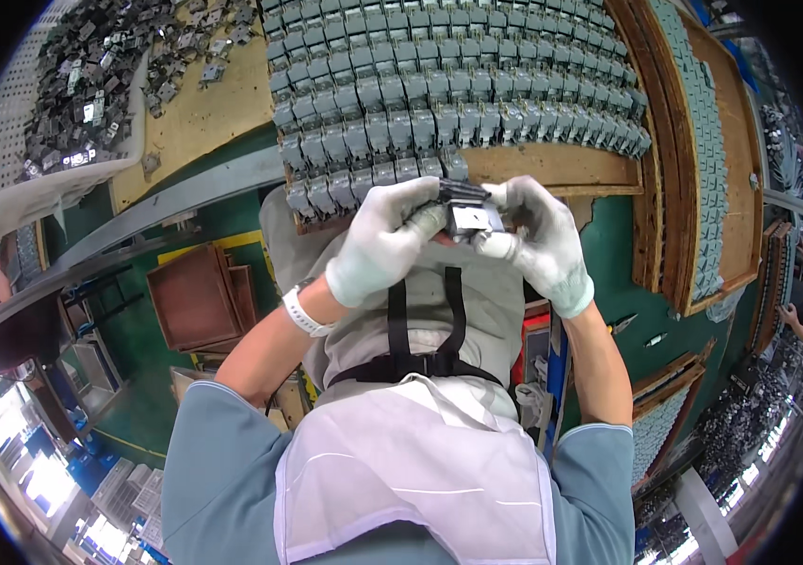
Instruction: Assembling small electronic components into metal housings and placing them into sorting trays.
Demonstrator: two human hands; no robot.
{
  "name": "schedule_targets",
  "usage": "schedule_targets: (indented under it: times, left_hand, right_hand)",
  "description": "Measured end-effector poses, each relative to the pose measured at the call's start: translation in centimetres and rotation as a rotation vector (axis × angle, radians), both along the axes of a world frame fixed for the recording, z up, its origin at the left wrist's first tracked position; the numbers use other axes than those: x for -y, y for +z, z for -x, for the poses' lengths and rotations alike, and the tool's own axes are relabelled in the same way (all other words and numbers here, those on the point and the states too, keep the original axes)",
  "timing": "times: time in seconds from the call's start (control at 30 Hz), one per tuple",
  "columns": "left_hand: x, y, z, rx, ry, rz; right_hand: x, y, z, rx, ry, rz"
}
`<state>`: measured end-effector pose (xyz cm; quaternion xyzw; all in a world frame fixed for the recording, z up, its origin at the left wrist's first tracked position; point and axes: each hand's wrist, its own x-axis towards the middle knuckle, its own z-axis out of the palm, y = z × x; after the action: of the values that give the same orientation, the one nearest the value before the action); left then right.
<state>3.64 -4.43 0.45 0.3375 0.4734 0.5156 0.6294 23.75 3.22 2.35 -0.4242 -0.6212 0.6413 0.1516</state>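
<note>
Both of my hands wear white gloves and meet in front of my lap, at the near edge of a wooden tray [557,168]. Between them is a small dark part with a shiny metal face [470,218]. My left hand [387,235] pinches its left side with thumb and fingers. On the right side, my right hand [544,240] closes on the same part, its fingertips by the shiny face. Fingers cover some of the part, so its exact kind does not show. Rows of small grey block-shaped parts [458,80] fill most of the tray beyond my hands.
A white perforated bin [8,132] with many loose dark metal pieces stands at upper left, beside a tan board [199,113] with more pieces. Stacked wooden trays [674,198] rise on the right. Brown trays [196,297] lie lower left. Another person's hand [790,318] shows at far right.
</note>
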Motion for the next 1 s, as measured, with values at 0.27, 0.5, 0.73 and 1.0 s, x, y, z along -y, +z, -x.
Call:
schedule_targets:
  times: [0.27, 0.5, 0.73, 1.0]
  left_hand:
    - [0.8, -1.3, -1.9, -0.426, 0.258, -0.238]
    - [0.8, 0.1, 0.3, -0.698, 0.229, -0.374]
    - [-6.5, -2.4, 16.0, -1.138, 0.845, -0.504]
    - [-7.6, -14.5, 38.3, -1.528, 0.674, 0.043]
  right_hand:
    - [1.8, -0.2, 0.8, -0.200, -0.230, 0.085]
    - [0.3, -0.5, 1.4, 0.102, -0.285, -0.664]
    - [-2.4, -0.6, 1.1, 0.553, 0.344, -0.793]
    - [-3.2, 3.3, -0.9, 0.393, 0.055, -0.817]
